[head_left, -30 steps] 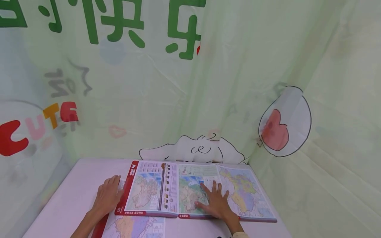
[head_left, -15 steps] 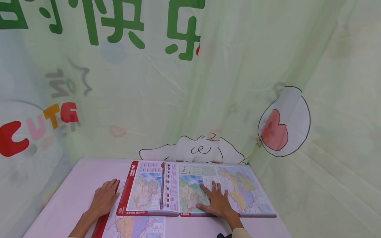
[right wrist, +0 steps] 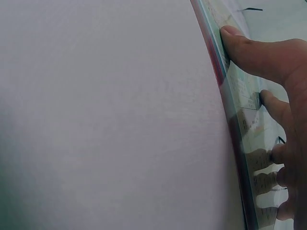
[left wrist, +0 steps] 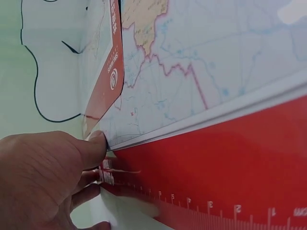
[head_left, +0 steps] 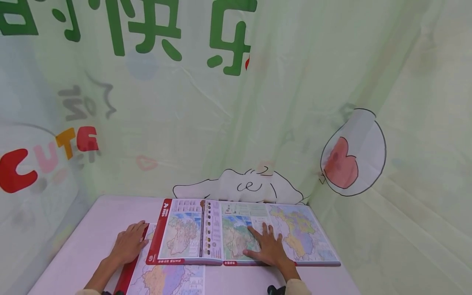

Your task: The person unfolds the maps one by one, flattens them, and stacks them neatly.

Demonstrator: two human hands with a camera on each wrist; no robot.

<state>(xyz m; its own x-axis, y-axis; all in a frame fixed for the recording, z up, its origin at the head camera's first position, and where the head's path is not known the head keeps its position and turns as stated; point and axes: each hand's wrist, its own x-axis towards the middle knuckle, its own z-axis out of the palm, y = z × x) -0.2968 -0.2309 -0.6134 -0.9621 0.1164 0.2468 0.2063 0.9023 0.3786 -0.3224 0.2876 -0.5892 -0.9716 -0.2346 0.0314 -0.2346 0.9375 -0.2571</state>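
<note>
With thumb and curved fingers, the left hand (head_left: 127,246) grips the far end of the map's (head_left: 169,280) red edge (left wrist: 220,155) on the table (head_left: 236,282), the open book (head_left: 184,233) overlaps that map's far part, and the right hand (head_left: 270,248) rests on the book, fingers spread wide.

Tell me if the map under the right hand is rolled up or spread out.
Spread out: the map lies flat and face up, its printing showing around the right hand.

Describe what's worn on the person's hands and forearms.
Left hand and right hand: no gloves. Beige fabric left sleeve cuff and matching right sleeve cuff, both cut off by frame. Small black objects near both wrists, partly cropped; can't identify.
</note>
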